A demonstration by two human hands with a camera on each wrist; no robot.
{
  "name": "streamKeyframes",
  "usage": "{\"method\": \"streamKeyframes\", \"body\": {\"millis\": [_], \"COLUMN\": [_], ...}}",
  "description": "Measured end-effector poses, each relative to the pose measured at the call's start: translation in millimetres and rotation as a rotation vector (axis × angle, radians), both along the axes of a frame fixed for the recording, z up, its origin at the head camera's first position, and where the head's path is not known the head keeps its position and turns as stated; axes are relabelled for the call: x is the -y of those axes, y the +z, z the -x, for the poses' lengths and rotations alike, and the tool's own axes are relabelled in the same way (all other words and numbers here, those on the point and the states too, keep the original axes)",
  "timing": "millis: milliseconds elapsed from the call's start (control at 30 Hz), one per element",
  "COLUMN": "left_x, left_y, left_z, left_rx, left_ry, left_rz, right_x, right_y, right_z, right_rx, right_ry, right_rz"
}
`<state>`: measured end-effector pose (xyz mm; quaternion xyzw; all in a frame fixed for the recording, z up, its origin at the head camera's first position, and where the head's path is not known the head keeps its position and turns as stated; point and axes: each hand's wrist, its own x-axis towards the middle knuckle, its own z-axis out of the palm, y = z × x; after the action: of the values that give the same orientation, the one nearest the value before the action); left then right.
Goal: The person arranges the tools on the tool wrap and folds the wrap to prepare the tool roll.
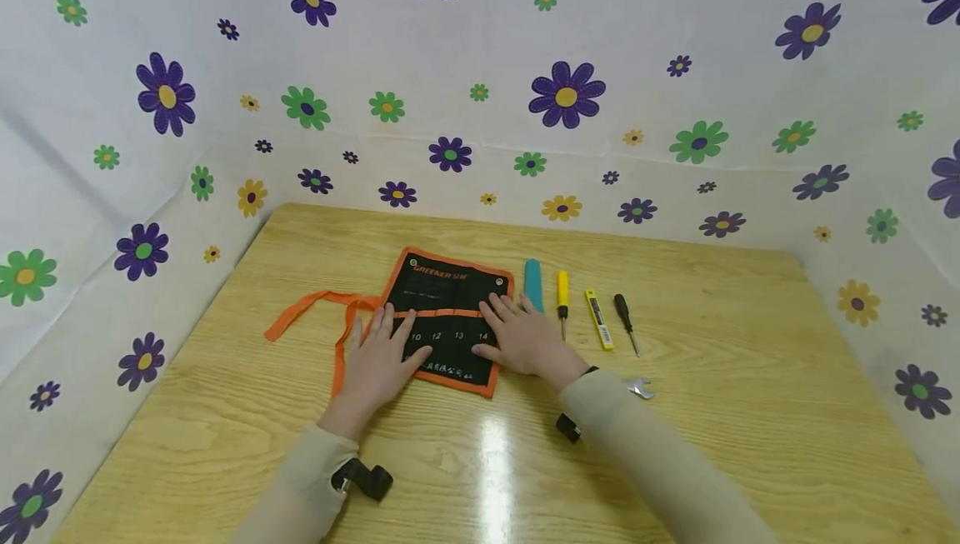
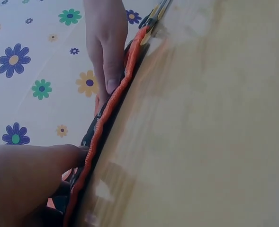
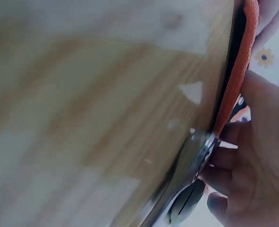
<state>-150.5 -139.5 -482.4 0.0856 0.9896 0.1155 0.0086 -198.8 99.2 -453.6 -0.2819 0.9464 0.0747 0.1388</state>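
A black cloth tool pouch (image 1: 442, 277) with orange trim lies spread on the table, its pockets marked with numbers. My left hand (image 1: 377, 361) rests on the pouch's left side, fingers spread and straight. On the right side my right hand (image 1: 525, 340) presses it the same way, fingertips near the teal-handled tool (image 1: 533, 280). In the left wrist view both hands touch the pouch along its orange edge (image 2: 99, 125). Orange ties (image 1: 307, 311) trail off to the left.
Right of the pouch lie a yellow-handled screwdriver (image 1: 562, 290), a slim yellow labelled pack (image 1: 598, 319) and a black-handled screwdriver (image 1: 624, 315). A wrench (image 1: 640, 387) shows partly from behind the right forearm. Flowered cloth (image 1: 480, 136) walls the table's back and sides.
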Motion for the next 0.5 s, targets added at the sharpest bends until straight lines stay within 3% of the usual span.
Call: {"method": "streamKeyframes", "body": {"millis": [500], "left_x": [4.7], "left_y": [9.3], "left_z": [16.8], "left_rx": [0.04], "left_ry": [-0.047], "left_rz": [0.041], "right_x": [0.1], "right_y": [1.1], "right_z": [-22.3], "right_rx": [0.012], "right_ry": [-0.006], "right_rz": [0.042]}}
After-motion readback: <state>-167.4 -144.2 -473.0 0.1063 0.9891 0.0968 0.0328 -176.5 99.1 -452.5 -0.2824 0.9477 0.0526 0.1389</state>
